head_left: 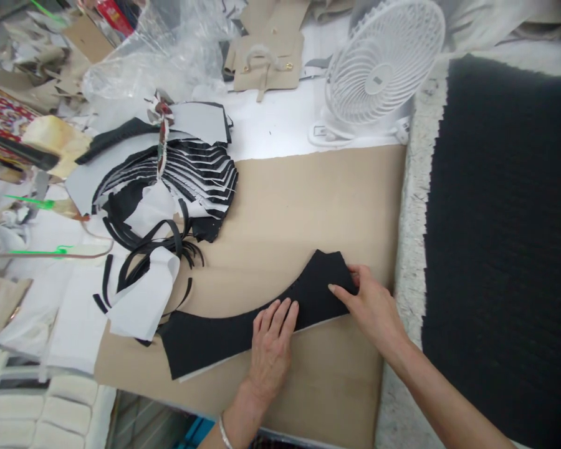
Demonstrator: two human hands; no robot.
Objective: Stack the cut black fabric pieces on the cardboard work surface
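A curved black cut piece (224, 333) with a white underside lies on a tan board (308, 206) in front of me. My left hand (271, 343) rests flat on the middle of the piece, fingers stretched out together. My right hand (371, 305) lies on the piece's right end near the board's right edge, fingers extended and pressing down on it. Neither hand grips anything.
A fanned stack of black and white cut pieces (191, 171) with loose black strips (154, 249) lies at the left. A white desk fan (383, 65) stands at the back. A black textured mat (505, 237) covers the right. Clear plastic (154, 56) and tan scraps fill the far left.
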